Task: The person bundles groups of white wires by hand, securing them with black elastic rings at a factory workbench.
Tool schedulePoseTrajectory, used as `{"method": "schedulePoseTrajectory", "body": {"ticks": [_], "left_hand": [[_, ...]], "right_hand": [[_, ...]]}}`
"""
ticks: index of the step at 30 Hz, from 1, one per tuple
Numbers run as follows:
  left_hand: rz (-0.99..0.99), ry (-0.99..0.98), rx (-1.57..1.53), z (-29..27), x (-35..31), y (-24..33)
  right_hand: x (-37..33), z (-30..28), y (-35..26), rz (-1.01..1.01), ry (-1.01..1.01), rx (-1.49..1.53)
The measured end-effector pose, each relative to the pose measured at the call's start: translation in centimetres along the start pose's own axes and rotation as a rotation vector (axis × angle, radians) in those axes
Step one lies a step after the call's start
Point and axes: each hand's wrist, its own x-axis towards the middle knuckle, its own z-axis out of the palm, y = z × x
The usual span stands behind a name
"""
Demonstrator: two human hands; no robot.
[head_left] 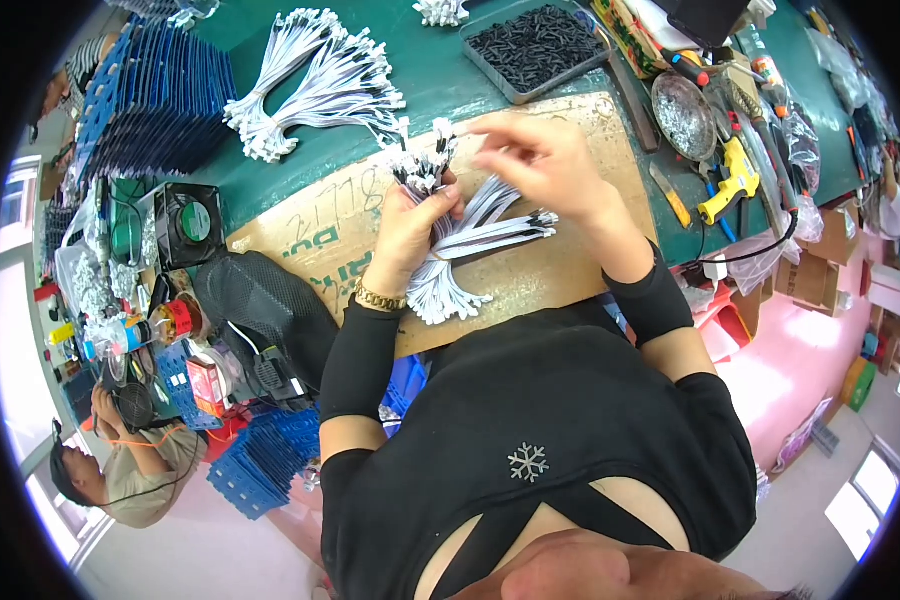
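Observation:
In my left hand (415, 225), closed around its middle, is a bundle of thin cables (422, 178) standing upright with black and white connector ends on top. Just right of those ends my right hand (550, 165) is raised, slightly blurred, its fingers apart and nothing visible between them. Below both hands more white and grey cables (480, 240) lie fanned out, with black ends to the right and white ends toward me. A sheet of brown cardboard (310, 235) lies beneath them on the green table (430, 80).
Tied white cable bundles (330, 75) lie at the back left, beside stacked blue panels (160, 95). A tray (518, 92) holds small black tubes. On the right are a metal bowl (684, 115), a yellow glue gun (735, 180) and a cutter knife (670, 195). A person (140, 470) sits at left.

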Motion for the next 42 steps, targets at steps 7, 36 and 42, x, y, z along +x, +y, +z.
{"method": "schedulePoseTrajectory", "body": {"ticks": [7,36,42], "left_hand": [[0.007,0.013,0.115,-0.1,-0.2,0.2],[0.072,0.088,0.102,0.4,-0.2,-0.4],[0.095,0.132,0.039,0.5,-0.3,-0.7]], "right_hand": [[-0.7,-2.9,3.0,0.266,-0.082,-0.281],[1.9,-1.8,2.7,-0.116,-0.371,-0.094],[7.1,-5.0,6.7,-0.096,-0.043,-0.610]]}}
